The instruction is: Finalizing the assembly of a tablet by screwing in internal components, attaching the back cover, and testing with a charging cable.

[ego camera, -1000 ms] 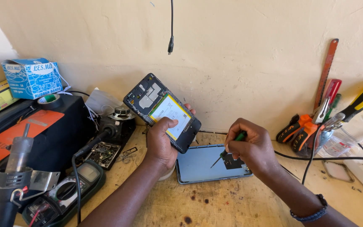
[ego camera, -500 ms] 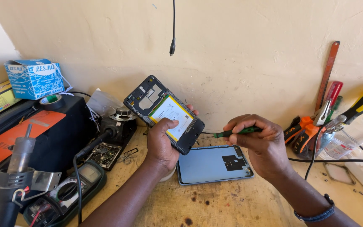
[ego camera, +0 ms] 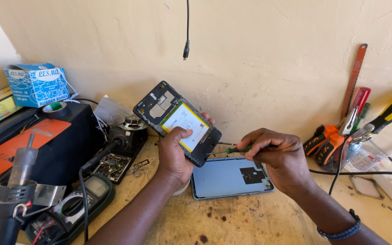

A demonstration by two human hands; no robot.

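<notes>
One blue box [ego camera: 37, 84] left; left hand [ego camera: 174, 152] grips phone [ego camera: 178, 122].

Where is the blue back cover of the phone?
In the head view, the blue cover lies flat on the wooden bench, low in the middle, between the left hand and the right hand.

The right hand [ego camera: 280, 156] has been raised from the blue back cover [ego camera: 230, 178] on the worktop. The green screwdriver [ego camera: 237, 149] has been turned level, its tip brought toward the opened phone [ego camera: 178, 121].
</notes>
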